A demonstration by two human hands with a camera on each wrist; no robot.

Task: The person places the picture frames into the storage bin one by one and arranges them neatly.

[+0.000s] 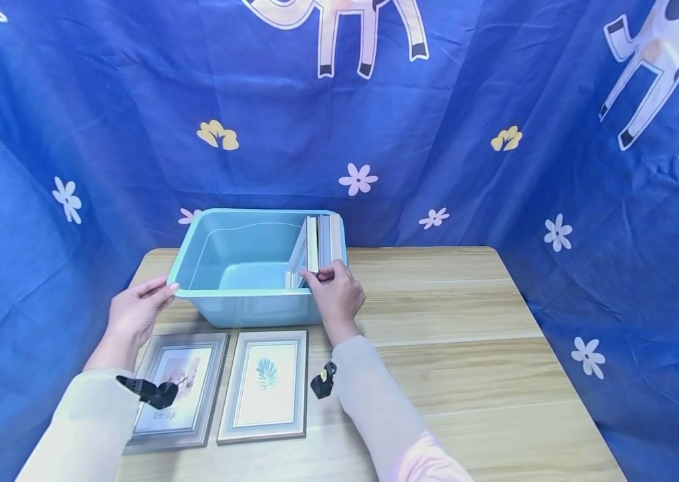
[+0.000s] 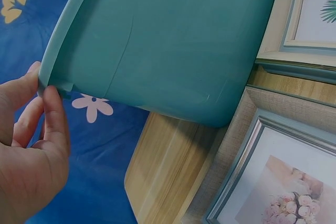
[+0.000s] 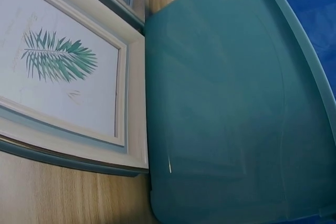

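Note:
A light blue plastic bin (image 1: 249, 308) stands toward the back of the table. My left hand (image 1: 137, 311) pinches the rim at its front left corner, thumb and fingers on either side of the lip, as the left wrist view also shows. Inside, at the right end, several picture frames stand on edge, side by side; one with a cream edge (image 1: 312, 244) leans a little. My right hand (image 1: 337, 294) reaches over the front rim and pinches the near end of that cream-edged frame between thumb and fingers. In the right wrist view this hand is hidden.
Two picture frames lie face up before the bin: a grey one with pink flowers (image 2: 294, 203) under my left forearm, and a pale one with a green leaf (image 3: 63, 56). Blue patterned cloth (image 1: 435, 167) hangs behind and beside the wooden table (image 1: 465, 335).

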